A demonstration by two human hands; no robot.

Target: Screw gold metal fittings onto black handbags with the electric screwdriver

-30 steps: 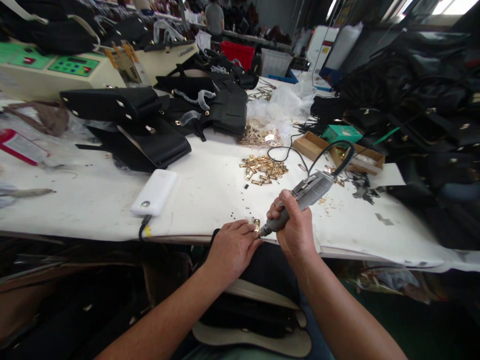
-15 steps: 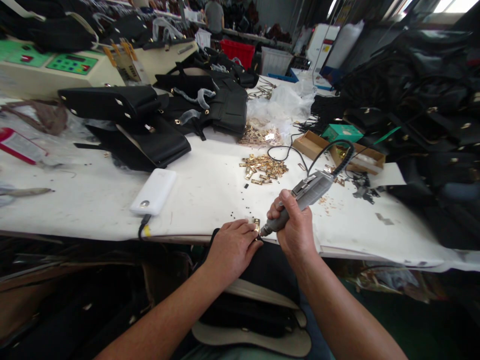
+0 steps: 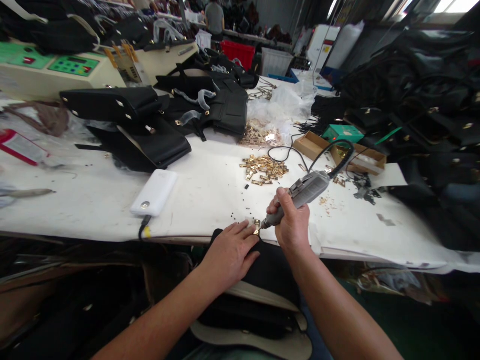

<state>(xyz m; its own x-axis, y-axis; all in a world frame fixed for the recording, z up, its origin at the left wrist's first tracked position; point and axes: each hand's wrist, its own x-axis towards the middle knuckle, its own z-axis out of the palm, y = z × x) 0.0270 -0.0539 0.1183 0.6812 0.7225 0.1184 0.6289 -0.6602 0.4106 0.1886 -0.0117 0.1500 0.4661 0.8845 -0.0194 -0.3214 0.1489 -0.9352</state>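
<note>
One head view only, and much of it is hard to read: the tip of the grey pen-shaped rotary tool (image 3: 300,196) is too small to make out, and the person's forearms run off the lower edge. The black leather bag (image 3: 258,285) in the lap is largely covered by both arms.

The right hand (image 3: 290,225) is wrapped closed around the tool's front half, knuckles up, wrist bent downward. The left hand (image 3: 230,252) lies palm down, fingers spread and extended, pressing the bag at the white table's edge (image 3: 180,235); its fingertips touch the small gold metal plate (image 3: 257,226), which probably sits on the bag, just left of the grip.

The tool's long axis slants from upper right to lower left, nose pointing down-left at the plate, its black cord (image 3: 339,152) looping away beyond the grip. A pile of gold fittings (image 3: 264,169) lies farther off, above the grip.
</note>
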